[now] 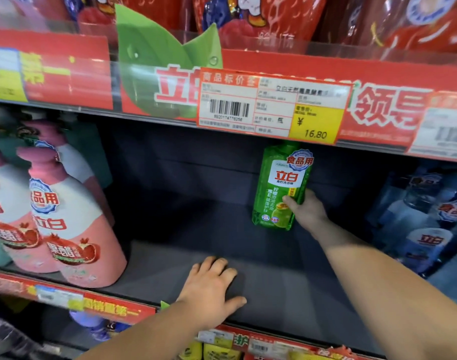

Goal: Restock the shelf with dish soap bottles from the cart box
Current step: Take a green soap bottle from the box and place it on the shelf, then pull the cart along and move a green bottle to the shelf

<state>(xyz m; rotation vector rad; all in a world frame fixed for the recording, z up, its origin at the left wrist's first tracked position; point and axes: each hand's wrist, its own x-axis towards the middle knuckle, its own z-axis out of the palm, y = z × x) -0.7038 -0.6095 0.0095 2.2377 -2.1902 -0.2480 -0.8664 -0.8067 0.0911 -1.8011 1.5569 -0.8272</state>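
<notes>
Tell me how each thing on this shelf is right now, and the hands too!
Green bottle: upright, gripped near its base, deep in the shelf.
Right hand: grips the green bottle.
Left hand: palm down, rests on the shelf.
Pink bottles: standing, capped, at the left.
Blue bottles: standing at the right, blurred.
Price tag: hangs on the upper rail, reads 16.80.

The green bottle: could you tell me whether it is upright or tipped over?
Upright, leaning slightly: the green bottle has its neck up and label readable, with the right hand gripping its side.
</notes>
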